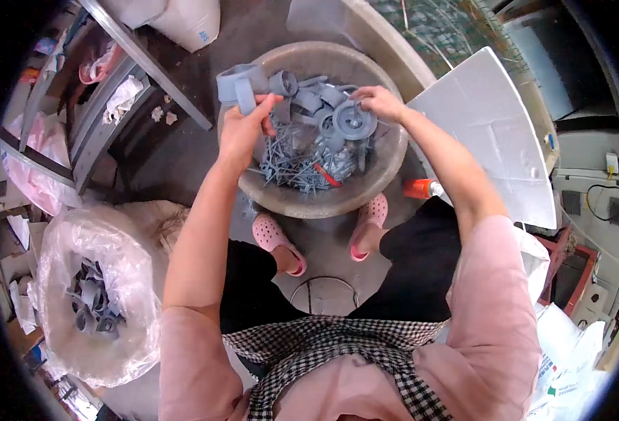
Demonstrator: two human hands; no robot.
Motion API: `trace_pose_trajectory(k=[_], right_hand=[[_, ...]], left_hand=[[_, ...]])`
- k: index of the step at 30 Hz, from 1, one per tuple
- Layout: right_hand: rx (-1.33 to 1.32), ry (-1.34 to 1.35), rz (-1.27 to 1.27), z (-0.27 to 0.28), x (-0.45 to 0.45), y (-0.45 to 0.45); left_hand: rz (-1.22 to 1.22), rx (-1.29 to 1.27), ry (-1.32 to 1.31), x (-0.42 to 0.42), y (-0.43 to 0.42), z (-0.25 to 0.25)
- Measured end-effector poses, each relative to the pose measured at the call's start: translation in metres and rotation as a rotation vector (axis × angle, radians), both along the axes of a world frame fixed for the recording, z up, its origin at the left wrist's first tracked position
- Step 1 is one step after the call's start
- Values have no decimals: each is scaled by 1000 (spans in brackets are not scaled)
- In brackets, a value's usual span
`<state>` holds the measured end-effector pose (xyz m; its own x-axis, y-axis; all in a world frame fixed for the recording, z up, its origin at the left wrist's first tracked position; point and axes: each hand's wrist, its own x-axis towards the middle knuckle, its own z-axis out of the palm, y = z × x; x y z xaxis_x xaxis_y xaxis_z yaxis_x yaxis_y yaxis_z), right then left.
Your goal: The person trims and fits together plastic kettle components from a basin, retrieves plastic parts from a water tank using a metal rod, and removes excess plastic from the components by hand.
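Observation:
A large round basin [288,203] holds grey plastic parts: rings and wheel-like pieces at the back, a heap of thin grey sticks [292,161] in front. My left hand [249,126] is closed on a grey plastic fitting [238,85] over the basin's left rim. At the right side my right hand [381,103] has its fingers at the upper edge of a round grey wheel-like part [353,121], gripping it. A small red piece [327,175] lies on the sticks.
A plastic-lined bag [130,266] with grey parts stands at the left. To the right are an orange bottle [417,188] and a white board [488,133]. Metal bars [148,59] cross the upper left. A white sack [186,24] sits at the top.

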<state>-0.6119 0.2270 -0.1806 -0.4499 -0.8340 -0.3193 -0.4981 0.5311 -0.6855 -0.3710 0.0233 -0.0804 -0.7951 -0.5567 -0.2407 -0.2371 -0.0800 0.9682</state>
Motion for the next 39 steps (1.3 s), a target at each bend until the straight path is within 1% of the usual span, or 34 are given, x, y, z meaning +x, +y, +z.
trace_pose_trajectory(k=[1, 2, 3, 4, 5, 6, 8, 9, 10, 12, 13, 14, 16, 18, 20, 21, 22, 25, 28, 29, 31, 32, 34, 35, 36, 38, 39], right_hand=[[-40, -211, -95, 30, 2, 2], [-84, -425, -188, 60, 7, 4], [-92, -411, -187, 68, 6, 5], [-194, -558, -207, 76, 6, 6], [-296, -707, -226, 81, 6, 7], [-304, -701, -228, 87, 11, 7], [-409, -833, -261, 95, 23, 3], [-465, -932, -274, 97, 28, -1], [-473, -933, -275, 99, 30, -1], [-379, -876, -251, 106, 38, 0], [-279, -750, -244, 108, 43, -3], [-278, -757, -249, 110, 48, -5], [-220, -347, 70, 118, 58, -9], [-230, -310, 56, 107, 56, -16], [-221, -107, 5, 97, 56, -23], [-217, -31, -51, 103, 65, -23], [-214, -36, -55, 100, 71, -24], [-301, 148, -108, 89, 82, -24], [-299, 138, -120, 83, 86, -21], [-296, 134, -123, 82, 87, -20], [-264, 141, -82, 79, 87, -19], [-262, 141, -80, 80, 82, -20], [-226, 34, 99, 91, 69, -23], [-231, -153, 130, 97, 63, -21], [-94, -265, 34, 132, 73, -16], [-225, -249, 111, 107, 65, -18], [-225, -250, 112, 104, 69, -20]], left_hand=[[-44, 69, -49, 1, 1, 1], [-43, 65, -33, 1, 5, -2], [-40, 25, 18, -1, 9, -9], [-40, -16, 67, -2, 12, -16], [-95, -138, 23, -2, 12, -23], [-99, -143, 29, -2, 17, -21], [-103, -120, 136, 0, 29, -18], [-104, -217, 214, 2, 32, -13], [-109, -224, 214, 6, 33, -8], [-226, -56, 71, 13, 35, 2], [-70, -79, 99, 14, 45, 8], [-73, -78, 91, 15, 45, 11], [-9, -300, 85, 16, 45, 13], [3, -337, 46, 15, 43, 8], [58, -324, 39, 13, 41, 8], [52, -440, 72, 12, 39, 6], [48, -438, 67, 13, 37, 5], [22, -524, 1, 15, 35, 5], [-27, -587, -58, 17, 40, 12], [-31, -585, -61, 18, 41, 7], [-22, -625, 67, 17, 43, -3], [-21, -622, 67, 16, 39, -5], [-44, -494, 3, 12, 30, 4], [-99, -571, 59, 13, 24, 9], [-95, -575, 61, 14, 21, 10], [-109, -573, -11, 15, 17, 11], [-108, -573, -13, 16, 18, 12]])
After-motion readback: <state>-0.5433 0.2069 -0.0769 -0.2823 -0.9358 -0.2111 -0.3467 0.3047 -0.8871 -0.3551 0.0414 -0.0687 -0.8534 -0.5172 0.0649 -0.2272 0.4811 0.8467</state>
